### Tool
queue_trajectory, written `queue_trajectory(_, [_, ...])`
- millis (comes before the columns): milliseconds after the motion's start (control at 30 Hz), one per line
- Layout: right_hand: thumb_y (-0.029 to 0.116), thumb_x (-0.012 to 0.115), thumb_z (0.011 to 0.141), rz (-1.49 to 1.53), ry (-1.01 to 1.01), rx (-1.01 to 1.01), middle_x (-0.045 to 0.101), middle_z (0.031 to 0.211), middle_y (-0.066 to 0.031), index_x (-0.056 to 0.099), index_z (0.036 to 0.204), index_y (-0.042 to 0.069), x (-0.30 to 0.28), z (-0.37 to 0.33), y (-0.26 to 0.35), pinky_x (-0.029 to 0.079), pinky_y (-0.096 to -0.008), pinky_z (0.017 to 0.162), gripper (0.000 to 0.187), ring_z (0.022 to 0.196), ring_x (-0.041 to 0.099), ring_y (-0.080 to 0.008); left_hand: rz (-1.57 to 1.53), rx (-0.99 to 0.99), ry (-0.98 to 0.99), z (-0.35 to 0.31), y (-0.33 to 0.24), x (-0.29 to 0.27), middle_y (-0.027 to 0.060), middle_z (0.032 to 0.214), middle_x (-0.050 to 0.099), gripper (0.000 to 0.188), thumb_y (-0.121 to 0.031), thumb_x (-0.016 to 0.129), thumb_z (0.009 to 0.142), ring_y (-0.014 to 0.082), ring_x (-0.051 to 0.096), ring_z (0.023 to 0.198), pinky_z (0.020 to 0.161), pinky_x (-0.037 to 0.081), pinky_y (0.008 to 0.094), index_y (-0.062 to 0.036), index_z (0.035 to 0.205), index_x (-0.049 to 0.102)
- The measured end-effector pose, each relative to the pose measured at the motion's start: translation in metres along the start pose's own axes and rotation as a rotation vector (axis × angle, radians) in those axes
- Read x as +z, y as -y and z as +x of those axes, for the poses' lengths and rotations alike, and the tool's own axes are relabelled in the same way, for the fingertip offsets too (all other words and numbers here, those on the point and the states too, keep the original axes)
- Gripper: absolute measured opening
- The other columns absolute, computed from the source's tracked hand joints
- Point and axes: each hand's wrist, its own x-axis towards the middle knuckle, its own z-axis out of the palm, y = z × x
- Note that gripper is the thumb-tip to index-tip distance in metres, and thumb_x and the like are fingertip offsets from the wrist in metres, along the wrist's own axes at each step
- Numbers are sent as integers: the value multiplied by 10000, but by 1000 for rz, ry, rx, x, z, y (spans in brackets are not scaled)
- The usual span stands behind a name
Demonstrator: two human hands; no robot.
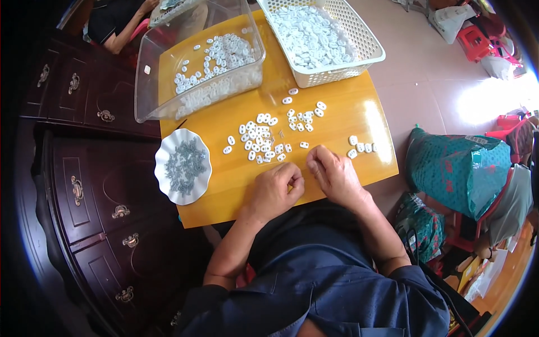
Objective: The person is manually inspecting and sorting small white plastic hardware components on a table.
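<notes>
Head view: glossy yellow table (pixel 351 115) stretched wide; over its near edge the bare left hand (pixel 276 188) and bare right hand (pixel 338 177) curled, fingertips drawn in, anything pinched impossible to tell; white oval two-holed pieces (pixel 252 135) lay just beyond!

Anything within the curled left hand (pixel 278 187) or right hand (pixel 335 175) hidden from view

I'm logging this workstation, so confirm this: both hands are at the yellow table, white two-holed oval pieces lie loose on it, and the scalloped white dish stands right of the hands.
Wrong side: in the head view the scalloped white dish stands left of the left hand and right hand. Both are at the yellow table, with white two-holed oval pieces loose on it.
</notes>
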Motion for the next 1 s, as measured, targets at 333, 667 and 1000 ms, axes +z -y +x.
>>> queue_trajectory(333, [132, 627, 949, -301, -306, -61, 666, 829, -129, 590, 942, 72, 11, 57, -29, 530, -456, 611, 72, 727, 666, -365, -146, -97, -39, -14, -1, 4, 87, 710, 610, 48, -16, 634, 873, 176, 599, 570, 542, 490, 304, -17, 841, 598])
queue_trajectory(667, [152, 660, 918, -335, -340, -5, 676, 902, -85, 684, 930, 114, 4, 69, -38, 554, -445, 667, 46, 775, 686, -327, -160, -63, -55, -17, 4, 5, 86, 728, 620, 43, -13, 631, 876, 174, 610, 584, 550, 494, 299, -19, 846, 601])
queue_trajectory(1000, [188, 697, 895, -346, -214, -15, 655, 908, -69, 723, 926, 149, 4, 82, -47, 563, -446, 681, 57, 781, 690, -321, -148, -69, -53, -18, 2, 6, 79, 721, 614, 39, -5, 638, 880, 161, 603, 581, 547, 486, 288, -13, 855, 609])
